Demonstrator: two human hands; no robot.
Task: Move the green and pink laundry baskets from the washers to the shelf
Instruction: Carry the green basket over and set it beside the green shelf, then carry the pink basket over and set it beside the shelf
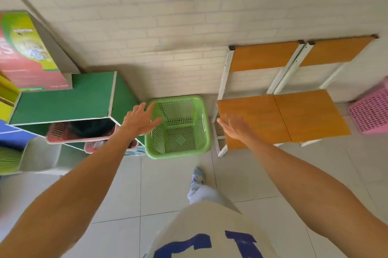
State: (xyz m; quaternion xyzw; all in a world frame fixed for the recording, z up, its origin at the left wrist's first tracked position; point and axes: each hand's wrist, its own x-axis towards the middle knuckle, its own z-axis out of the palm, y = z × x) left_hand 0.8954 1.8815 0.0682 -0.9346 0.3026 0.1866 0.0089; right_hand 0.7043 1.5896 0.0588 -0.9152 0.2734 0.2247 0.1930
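Note:
An empty green laundry basket (178,126) stands on the tiled floor against the brick wall, between a green cabinet and an orange-topped shelf. My left hand (141,120) hovers over the basket's left rim with fingers spread, holding nothing. My right hand (235,126) is stretched out to the right of the basket, in front of the shelf's lower board (281,118), open and empty. A pink laundry basket (370,113) sits on the floor at the far right, partly cut off by the frame edge.
The green cabinet (69,98) at left holds pink baskets (60,131) underneath and a colourful box (27,54) on top. The white-framed shelf has an upper orange board (264,56). My foot (198,174) stands on the floor tiles behind the green basket.

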